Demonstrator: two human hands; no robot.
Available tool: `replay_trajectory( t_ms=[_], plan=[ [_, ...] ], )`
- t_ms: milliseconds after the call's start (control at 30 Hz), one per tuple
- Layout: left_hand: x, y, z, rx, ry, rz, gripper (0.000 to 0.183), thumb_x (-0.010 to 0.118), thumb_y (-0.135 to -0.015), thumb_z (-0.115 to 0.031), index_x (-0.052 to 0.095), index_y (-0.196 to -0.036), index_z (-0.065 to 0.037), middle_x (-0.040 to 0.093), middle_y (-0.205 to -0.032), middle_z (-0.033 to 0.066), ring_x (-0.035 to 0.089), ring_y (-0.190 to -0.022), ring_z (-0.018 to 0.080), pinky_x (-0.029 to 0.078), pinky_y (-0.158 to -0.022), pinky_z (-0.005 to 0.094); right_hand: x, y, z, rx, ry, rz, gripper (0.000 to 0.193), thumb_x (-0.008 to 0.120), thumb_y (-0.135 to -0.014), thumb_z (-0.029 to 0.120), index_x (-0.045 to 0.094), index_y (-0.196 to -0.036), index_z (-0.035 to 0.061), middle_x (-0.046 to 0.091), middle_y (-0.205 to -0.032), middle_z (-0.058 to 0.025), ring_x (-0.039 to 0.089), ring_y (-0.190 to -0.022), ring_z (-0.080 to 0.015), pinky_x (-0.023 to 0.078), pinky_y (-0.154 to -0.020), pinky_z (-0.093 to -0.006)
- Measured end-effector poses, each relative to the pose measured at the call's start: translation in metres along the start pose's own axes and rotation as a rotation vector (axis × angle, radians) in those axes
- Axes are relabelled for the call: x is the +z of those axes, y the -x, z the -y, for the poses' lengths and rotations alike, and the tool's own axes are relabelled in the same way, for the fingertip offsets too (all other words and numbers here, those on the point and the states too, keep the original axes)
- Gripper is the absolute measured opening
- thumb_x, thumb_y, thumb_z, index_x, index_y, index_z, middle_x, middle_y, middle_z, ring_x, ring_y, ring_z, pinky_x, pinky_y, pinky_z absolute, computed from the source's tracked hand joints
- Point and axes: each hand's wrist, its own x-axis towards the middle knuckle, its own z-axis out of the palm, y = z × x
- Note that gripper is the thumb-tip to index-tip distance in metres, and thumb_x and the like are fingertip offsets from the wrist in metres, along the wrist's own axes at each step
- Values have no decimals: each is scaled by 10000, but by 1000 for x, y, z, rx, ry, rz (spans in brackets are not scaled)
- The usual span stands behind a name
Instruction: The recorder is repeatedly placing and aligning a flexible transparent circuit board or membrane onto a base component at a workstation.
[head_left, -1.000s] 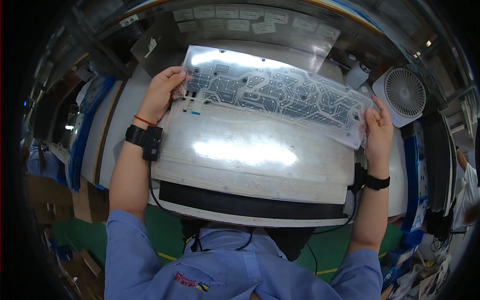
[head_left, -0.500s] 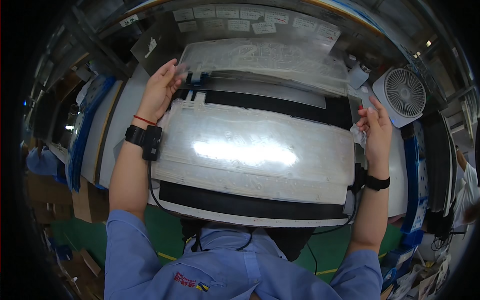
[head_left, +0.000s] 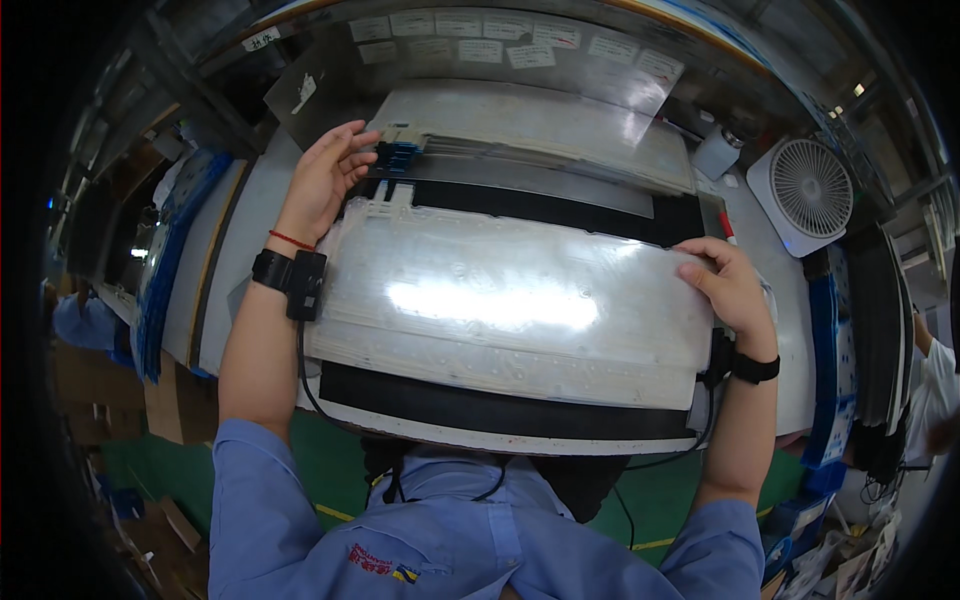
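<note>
Near stack: flat, clear-looking sheets [head_left: 500, 345] lie across the centre of the frame, a bright glare on the top one, pale tabs poking up at its upper left corner.
Left hand: the person's left hand [head_left: 332, 182] hangs in the upper left, fingers loosely spread with nothing between them, just beside the blue tabs [head_left: 400, 157] of the other pile.
Right hand: over at centre right, the right hand [head_left: 728, 285] is at the near stack's upper right corner, thumb and fingers bent; I can't tell whether they pinch a sheet.
Far stack: a second pile of sheets [head_left: 560, 125] sits at upper centre, well apart from the right hand.
Mat: black material [head_left: 500, 402] shows along the near stack's lower edge.
Wrists: a black strap on each, plus a red cord [head_left: 290, 240] on the left one.
Upper right: a white fan [head_left: 808, 188], with a pale bottle [head_left: 716, 152] to its left.
</note>
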Motion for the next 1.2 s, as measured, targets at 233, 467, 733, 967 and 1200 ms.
replay_trajectory(
  t_ms=[233, 467, 733, 967, 1200],
  plan=[
    [-6, -2, 4, -18, -4, 43, 302, 447, -989, -226, 517, -1188, -9, 631, -1043, 80, 592, -862, 105, 486, -756, 218, 0, 1, -4, -48, -32, -95, 182, 651, -833, 57, 655, -1005, -2, 636, -867, -25, 550, -753, -85, 436, -682, -222],
    [-3, -3, 3, -26, 7, 40, 311, 437, -993, -254, 534, -1161, -11, 647, -984, 66, 595, -808, 98, 493, -749, 215, -1, -5, -10, -308, -105, -222, 153, 640, -850, 59, 661, -993, 8, 635, -882, -17, 559, -787, -86, 438, -736, -213],
    [-2, 4, -2, -87, -117, 247, 303, 445, -989, -296, 594, -1055, -39, 646, -839, -5, 516, -653, 16, 393, -560, 155, -5, -7, -15, -98, -245, -404, 151, 629, -874, 87, 658, -994, 0, 628, -854, -4, 541, -748, -77, 421, -683, -213],
    [6, 7, -1, -13, -256, 217, 174, 514, -959, -188, 598, -1013, -45, 625, -836, -21, 487, -635, -6, 377, -540, 153, -4, -10, -16, -52, -237, -476, 181, 624, -883, 117, 645, -1025, 6, 597, -785, 17, 500, -670, -53, 383, -611, -197],
    [-2, -4, 7, 25, -71, 1, 159, 519, -953, -162, 593, -1003, -30, 627, -850, 2, 500, -663, 36, 419, -605, 179, -8, -11, -15, -36, -369, -460, 187, 566, -928, 188, 626, -980, 18, 527, -704, 43, 446, -599, -37, 345, -552, -184]
  ],
)
